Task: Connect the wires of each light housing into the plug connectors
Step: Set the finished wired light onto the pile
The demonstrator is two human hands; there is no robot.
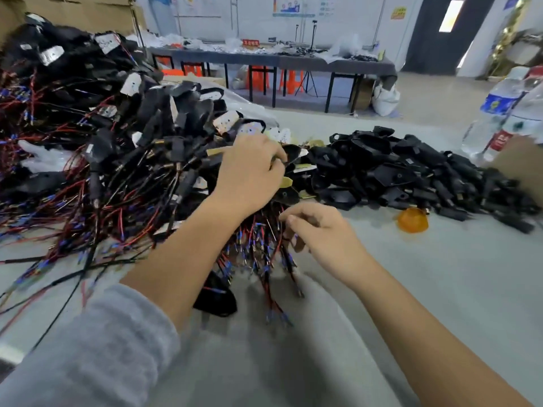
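The left hand's fingers (pixel 276 155) are curled down over the near edge of the wired heap, closing on a black housing (pixel 289 151) there, though the hand's back hides most of the grip; the right hand's fingers (pixel 289 221) are bent, thumb and forefinger drawn together at the thin red and black wires (pixel 258 245) that fan out toward the worktop's near edge, pinching a strand as far as the blur lets one tell; the left hand (pixel 249 174) lies just above and behind the right hand (pixel 320 239), the two near but apart; a grey sleeve (pixel 97 348) covers the left forearm at the near left corner, the right forearm is bare.

The wires end in small blue and metal terminals (pixel 277 315); a lone black housing (pixel 216 298) lies beneath the left forearm.

The wired heap (pixel 97 136), black housings tangled with red, black and blue leads, fills the left half of the worktop (pixel 411 289) and rises toward its far left corner; a lower pile of black parts (pixel 411 171) without visible leads stretches along the right side; an orange lens (pixel 412 220) sits just before that pile; water bottles (pixel 499 113) stand at the right edge; beyond the worktop, a long table (pixel 279 58) with clutter, and orange stools (pixel 289 80) beneath it.
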